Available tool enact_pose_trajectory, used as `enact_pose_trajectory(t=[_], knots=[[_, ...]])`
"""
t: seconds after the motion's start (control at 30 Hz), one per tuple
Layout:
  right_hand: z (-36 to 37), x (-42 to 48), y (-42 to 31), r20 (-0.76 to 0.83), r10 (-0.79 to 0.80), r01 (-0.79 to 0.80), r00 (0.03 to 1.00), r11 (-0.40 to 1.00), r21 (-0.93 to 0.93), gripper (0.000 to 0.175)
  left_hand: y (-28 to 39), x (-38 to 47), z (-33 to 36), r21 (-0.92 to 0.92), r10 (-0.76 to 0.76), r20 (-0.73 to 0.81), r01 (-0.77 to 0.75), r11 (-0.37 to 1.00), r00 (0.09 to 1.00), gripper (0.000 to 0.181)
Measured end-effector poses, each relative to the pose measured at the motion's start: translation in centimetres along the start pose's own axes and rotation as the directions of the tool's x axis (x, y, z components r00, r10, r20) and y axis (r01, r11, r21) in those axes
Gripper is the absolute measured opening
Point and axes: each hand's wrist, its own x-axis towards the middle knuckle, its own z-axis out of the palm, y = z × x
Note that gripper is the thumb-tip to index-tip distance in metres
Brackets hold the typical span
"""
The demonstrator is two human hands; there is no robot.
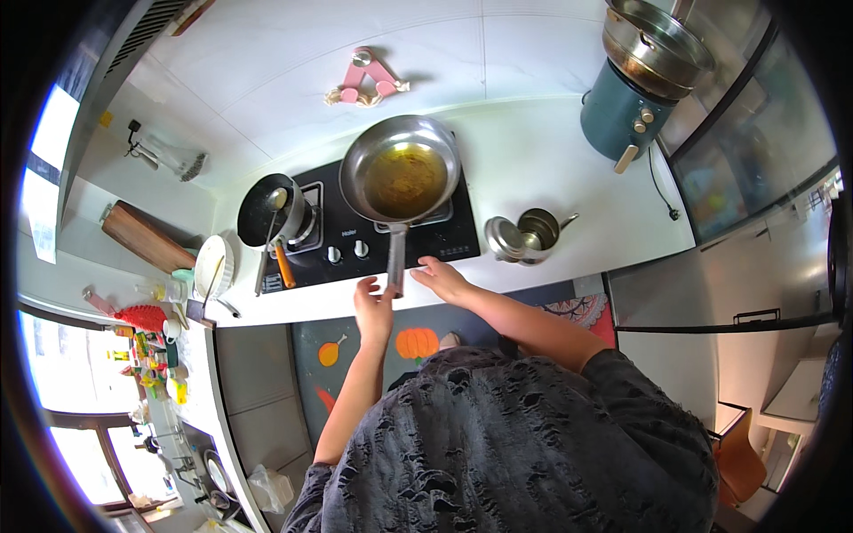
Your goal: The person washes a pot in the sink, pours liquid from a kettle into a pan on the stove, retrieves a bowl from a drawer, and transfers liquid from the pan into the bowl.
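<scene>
A stainless-steel wok (356,180) stands on the right burner, with yellow-brown oily liquid (406,180) in its bottom. Its metal handle (396,256) points toward me. My left hand (374,313) is at the left of the handle's end, fingers apart, the thumb close to it; whether they touch I cannot tell. On the other side, my right hand (441,278) hovers over the counter's front edge, holding nothing. Both hands are beside the handle, not wrapped around it. Under the wok lies a black glass gas hob (433,243) with two white knobs (360,248).
A dark pan (253,213) with a ladle (277,200) sits on the left burner. Right of the hob are a small metal pot (538,230) and its lid (504,238). A green appliance (620,113) bears a steel steamer pot (656,50). At left is a white fluted dish (208,266).
</scene>
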Motion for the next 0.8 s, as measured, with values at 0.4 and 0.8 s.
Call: enact_pose_trajectory(t=[0.4, 0.8], knots=[[2.9, 6.2, -4.2, 0.240, 0.346, -0.403, 0.907, 0.548, 0.733, 0.020, -0.8, 6.2, 3.4, -0.281, -0.187, 0.917, 0.903, 0.325, 0.353, 0.020], [2.3, 1.9, -10.0, 0.087, 0.239, -0.233, 0.967, 0.694, 0.681, 0.021, 6.0, 3.1, -1.9, -0.433, -0.044, 0.858, 0.766, 0.474, 0.512, 0.018]])
